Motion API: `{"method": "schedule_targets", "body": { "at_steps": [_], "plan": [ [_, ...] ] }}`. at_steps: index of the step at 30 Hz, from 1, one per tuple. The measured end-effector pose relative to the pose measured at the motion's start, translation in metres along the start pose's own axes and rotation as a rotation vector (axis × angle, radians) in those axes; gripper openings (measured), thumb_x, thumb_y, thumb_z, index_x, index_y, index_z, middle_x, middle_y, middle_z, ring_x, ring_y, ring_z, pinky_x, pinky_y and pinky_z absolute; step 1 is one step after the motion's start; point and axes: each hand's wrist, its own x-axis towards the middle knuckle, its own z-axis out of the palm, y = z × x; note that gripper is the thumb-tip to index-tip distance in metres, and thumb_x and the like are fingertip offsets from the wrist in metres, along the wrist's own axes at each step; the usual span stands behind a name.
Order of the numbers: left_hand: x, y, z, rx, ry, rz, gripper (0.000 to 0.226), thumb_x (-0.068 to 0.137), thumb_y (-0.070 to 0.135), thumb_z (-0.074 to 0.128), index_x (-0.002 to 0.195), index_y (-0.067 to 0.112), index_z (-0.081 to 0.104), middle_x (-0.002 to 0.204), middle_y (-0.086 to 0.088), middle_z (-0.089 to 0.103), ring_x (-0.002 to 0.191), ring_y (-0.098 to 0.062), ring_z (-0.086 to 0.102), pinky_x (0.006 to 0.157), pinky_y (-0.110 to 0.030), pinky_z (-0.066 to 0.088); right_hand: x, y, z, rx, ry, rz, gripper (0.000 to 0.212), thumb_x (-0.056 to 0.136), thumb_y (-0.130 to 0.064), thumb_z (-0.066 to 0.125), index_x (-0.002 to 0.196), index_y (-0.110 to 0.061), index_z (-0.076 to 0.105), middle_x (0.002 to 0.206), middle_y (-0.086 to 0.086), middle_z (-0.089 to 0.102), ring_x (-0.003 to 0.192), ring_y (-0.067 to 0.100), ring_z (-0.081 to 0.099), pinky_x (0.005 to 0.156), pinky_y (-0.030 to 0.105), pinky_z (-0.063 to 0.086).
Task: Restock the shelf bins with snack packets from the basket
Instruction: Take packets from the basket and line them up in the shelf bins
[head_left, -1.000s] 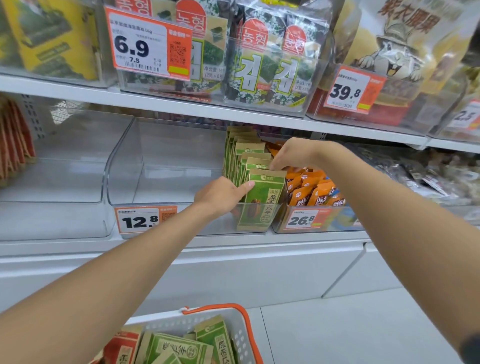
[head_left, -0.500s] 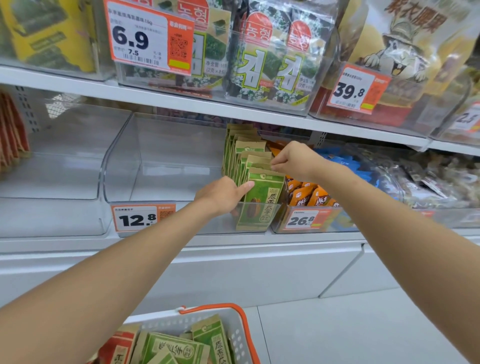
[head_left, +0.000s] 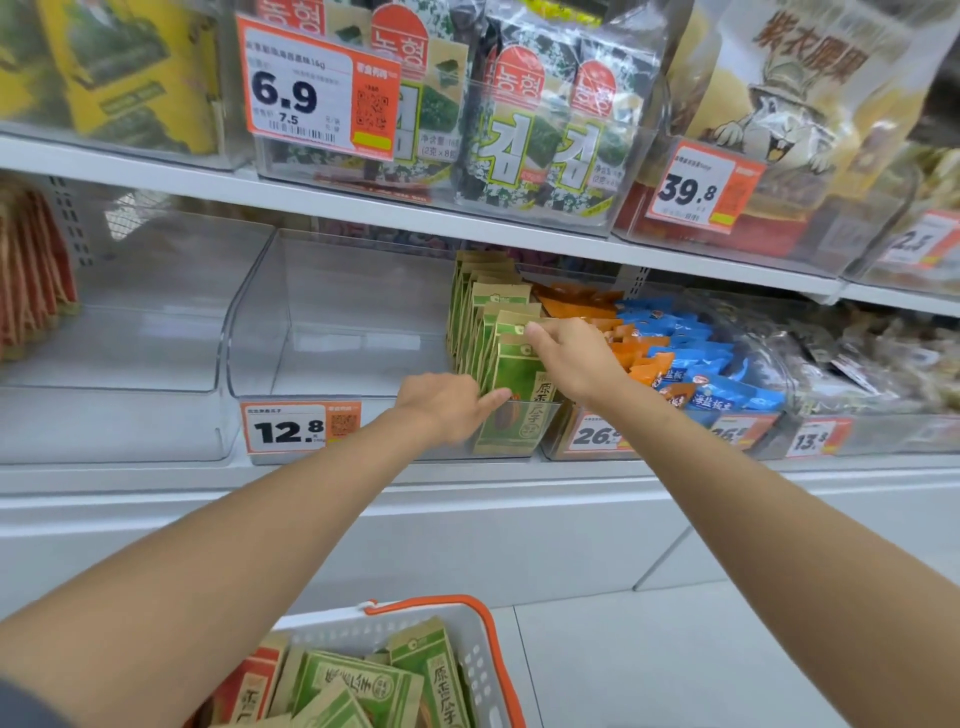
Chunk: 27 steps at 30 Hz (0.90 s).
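**Hands at packet row**

The basket (head_left: 470, 662), nearest, holds loose packets (head_left: 358, 686). The left hand (head_left: 441, 408) lays one straight digit against the front packet (head_left: 519, 387); other fingers hidden. The right hand (head_left: 571, 358) pinches the top edge of the second packet (head_left: 511, 323), at the right end of the clear bin (head_left: 337, 322).

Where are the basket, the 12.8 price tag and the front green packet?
basket (head_left: 483, 670), head view, white perforated side wall.
12.8 price tag (head_left: 291, 431), head view, printed digits.
front green packet (head_left: 519, 378), head view, green front face.
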Motion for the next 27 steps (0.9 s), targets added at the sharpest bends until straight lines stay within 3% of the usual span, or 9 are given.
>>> {"method": "schedule_targets", "body": {
  "at_steps": [2, 4, 8, 10, 13, 16, 20, 24, 27],
  "plan": [
    [-0.001, -0.001, -0.002, -0.083, -0.018, -0.009, 0.062, 0.096, 0.065, 0.019, 0.088, 0.019, 0.06, 0.088, -0.001, 0.062, 0.084, -0.024, 0.058, 0.069, -0.034, 0.042, -0.007, 0.0, 0.0, -0.056, 0.141, -0.067, 0.039, 0.102, -0.029, 0.038, 0.07, -0.018, 0.057, 0.076, -0.002, 0.06, 0.081, 0.023, 0.051, 0.082, 0.04, 0.04],
    [-0.004, -0.002, -0.004, -0.187, 0.006, -0.013, 0.05, 0.1, 0.056, 0.027, 0.103, 0.019, 0.061, 0.103, -0.004, 0.065, 0.098, -0.028, 0.061, 0.075, -0.037, 0.046, -0.017, -0.002, 0.0, -0.064, 0.238, -0.095, 0.026, 0.1, -0.024, 0.042, 0.099, -0.022, 0.068, 0.104, 0.001, 0.066, 0.104, 0.024, 0.053, 0.094, 0.043, 0.04],
    [-0.023, -0.008, -0.007, -0.312, 0.025, 0.047, 0.049, 0.101, 0.036, 0.042, 0.146, 0.019, 0.04, 0.146, -0.008, 0.046, 0.136, -0.028, 0.039, 0.11, -0.041, 0.034, -0.034, -0.007, 0.0, -0.09, 0.325, -0.103, 0.034, 0.094, -0.011, 0.046, 0.124, -0.016, 0.062, 0.126, 0.001, 0.058, 0.119, 0.02, 0.046, 0.102, 0.036, 0.031],
    [-0.037, -0.01, -0.009, -0.381, 0.148, 0.079, 0.047, 0.099, 0.026, 0.047, 0.145, 0.017, 0.043, 0.146, -0.006, 0.047, 0.137, -0.024, 0.037, 0.112, -0.039, 0.032, -0.043, -0.014, 0.001, -0.073, 0.388, -0.135, 0.035, 0.09, -0.005, 0.049, 0.12, -0.015, 0.064, 0.122, 0.001, 0.059, 0.116, 0.019, 0.048, 0.1, 0.034, 0.033],
    [-0.068, -0.009, -0.009, -0.436, 0.342, 0.064, 0.032, 0.095, 0.02, 0.051, 0.126, 0.019, 0.06, 0.122, 0.0, 0.064, 0.117, -0.022, 0.053, 0.095, -0.036, 0.045, -0.07, -0.029, 0.016, 0.084, 0.356, -0.125, 0.032, 0.085, 0.002, 0.05, 0.109, -0.01, 0.067, 0.109, 0.004, 0.065, 0.103, 0.02, 0.056, 0.092, 0.033, 0.044],
    [-0.107, -0.019, 0.0, -0.473, 0.219, -0.04, 0.016, 0.093, 0.025, 0.052, 0.103, 0.025, 0.065, 0.095, 0.006, 0.066, 0.095, -0.021, 0.062, 0.076, -0.032, 0.048, -0.105, -0.042, 0.053, 0.141, 0.177, -0.12, 0.026, 0.085, 0.001, 0.052, 0.099, -0.008, 0.071, 0.101, 0.007, 0.069, 0.095, 0.022, 0.062, 0.082, 0.028, 0.044],
    [-0.161, -0.052, 0.031, -0.385, -0.122, -0.101, 0.014, 0.093, 0.027, 0.051, 0.09, 0.027, 0.064, 0.099, 0.002, 0.066, 0.095, -0.022, 0.061, 0.08, -0.034, 0.051, -0.141, -0.064, 0.107, 0.129, -0.271, -0.121, 0.027, 0.085, -0.003, 0.051, 0.097, -0.011, 0.073, 0.099, 0.005, 0.073, 0.092, 0.024, 0.065, 0.079, 0.027, 0.046],
    [-0.21, -0.094, 0.069, -0.344, -0.38, -0.125, 0.021, 0.093, 0.024, 0.051, 0.099, 0.017, 0.071, 0.101, 0.002, 0.067, 0.093, -0.017, 0.061, 0.085, -0.032, 0.05, -0.181, -0.071, 0.156, -0.001, -0.626, -0.155, 0.029, 0.089, -0.008, 0.049, 0.108, -0.012, 0.07, 0.112, 0.005, 0.069, 0.102, 0.023, 0.062, 0.089, 0.03, 0.048],
    [-0.236, -0.129, 0.1, -0.255, -0.52, -0.161, 0.024, 0.089, 0.021, 0.05, 0.077, 0.015, 0.069, 0.085, -0.005, 0.066, 0.074, -0.021, 0.061, 0.072, -0.031, 0.049, -0.209, -0.064, 0.191, -0.115, -0.882, -0.118, 0.022, 0.09, -0.01, 0.048, 0.085, -0.019, 0.067, 0.098, 0.001, 0.067, 0.094, 0.027, 0.06, 0.08, 0.031, 0.047]
  ]
}}
